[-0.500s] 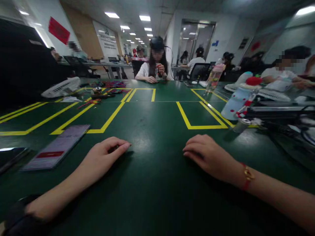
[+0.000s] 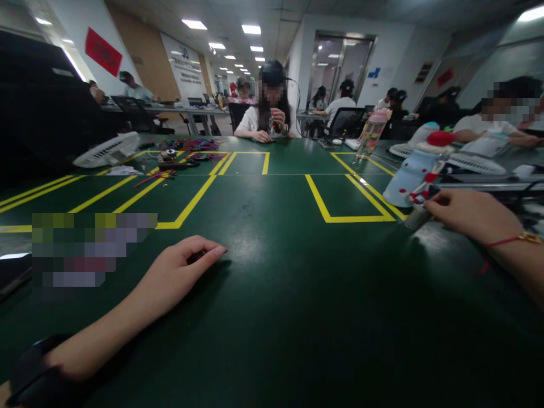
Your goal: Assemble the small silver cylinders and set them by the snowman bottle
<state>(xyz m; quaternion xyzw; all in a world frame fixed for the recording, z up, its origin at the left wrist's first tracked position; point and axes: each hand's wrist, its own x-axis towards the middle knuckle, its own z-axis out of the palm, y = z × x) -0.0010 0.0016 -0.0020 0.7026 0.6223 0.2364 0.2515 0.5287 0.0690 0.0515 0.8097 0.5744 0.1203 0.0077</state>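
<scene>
Right hand [image 2: 474,215]: fingers narrowed at the small metallic cylinder [image 2: 413,219]; blurred, cannot tell if gripped | Cylinder: just beside blue bottle [image 2: 403,180] | Left hand [image 2: 185,262]: thumb and fingertips together, on green table [image 2: 272,323]

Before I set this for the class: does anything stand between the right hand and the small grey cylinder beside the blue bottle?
Nothing visible does: the fingers of the right hand are already at the cylinder's upper end. The blue bottle stands beyond the cylinder, not between them.
</scene>
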